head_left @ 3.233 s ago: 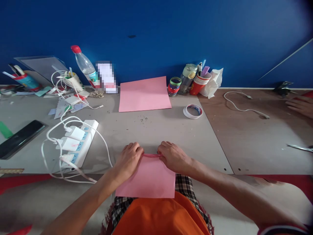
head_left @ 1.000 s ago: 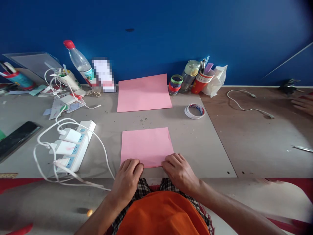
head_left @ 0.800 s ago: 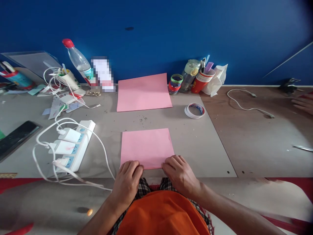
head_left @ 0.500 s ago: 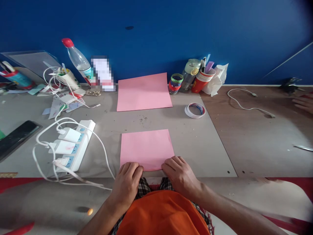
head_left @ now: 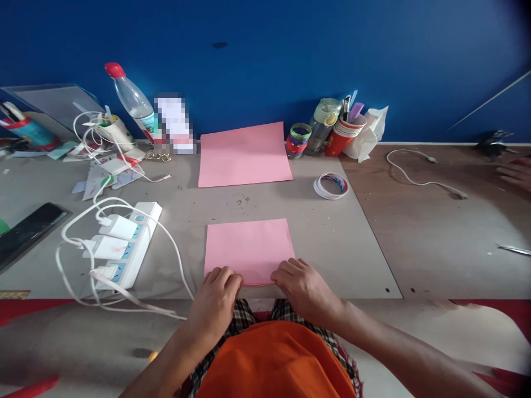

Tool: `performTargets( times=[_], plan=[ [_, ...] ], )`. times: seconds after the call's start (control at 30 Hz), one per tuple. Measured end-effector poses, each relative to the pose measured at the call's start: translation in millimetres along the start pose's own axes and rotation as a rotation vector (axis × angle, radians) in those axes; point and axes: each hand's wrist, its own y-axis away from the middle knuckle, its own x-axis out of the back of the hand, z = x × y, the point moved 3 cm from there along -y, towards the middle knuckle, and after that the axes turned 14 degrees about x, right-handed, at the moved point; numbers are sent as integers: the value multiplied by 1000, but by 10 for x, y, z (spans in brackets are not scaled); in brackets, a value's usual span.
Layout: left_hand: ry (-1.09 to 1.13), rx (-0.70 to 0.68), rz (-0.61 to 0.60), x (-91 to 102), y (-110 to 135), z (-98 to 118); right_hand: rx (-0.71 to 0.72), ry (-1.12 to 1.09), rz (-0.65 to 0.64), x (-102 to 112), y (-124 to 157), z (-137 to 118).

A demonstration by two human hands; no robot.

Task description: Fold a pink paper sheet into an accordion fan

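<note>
At the left, we see the left hand (head_left: 218,293) with its fingers curled and drawn together, pinching the near left corner of a smaller pink paper rectangle (head_left: 249,249). That paper lies flat on the grey bench (head_left: 352,243), near its front edge. Judging by the darker line along the near edge, we take it to be layered and already lined up; no tape or writing shows on it, and the hands have not let go of it. Behind it, a larger pink paper sheet (head_left: 244,157) lies by the blue wall panel (head_left: 249,66), untouched. The right hand (head_left: 305,284) pinches the near right corner, its fingers bunched. Farther right, a white tape roll (head_left: 320,192) also lies untouched.

As for what we cannot make out: a black phone (head_left: 31,232) is cut off at the left edge, and a pale upright card (head_left: 176,124) is pixelated. The hands cover both near corners, so we cannot count the layers there. At the right edge, silver scissors (head_left: 513,250) and a co-worker's hand (head_left: 516,176) are cut off.
</note>
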Motion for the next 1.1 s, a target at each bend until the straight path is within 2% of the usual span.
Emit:
performTargets(
  times=[0.2, 0.43, 0.63, 0.8, 1.1],
  plan=[
    [20, 35, -135, 74, -153, -13, -68, -63, -97, 48, -87, 60],
    [8, 49, -201, 159, -267, -10, -107, -57, -155, 89, -137, 79],
    [5, 24, -207, 154, -271, -17, -132, -38, -158, 86, -145, 103],
    [-13, 27, -207, 155, -265, -15, -76, -23, -152, 50, -129, 111],
    [-110, -75, -175, 101, -212, -43, -28, 93, -170, 63, -127, 60]
  ],
)
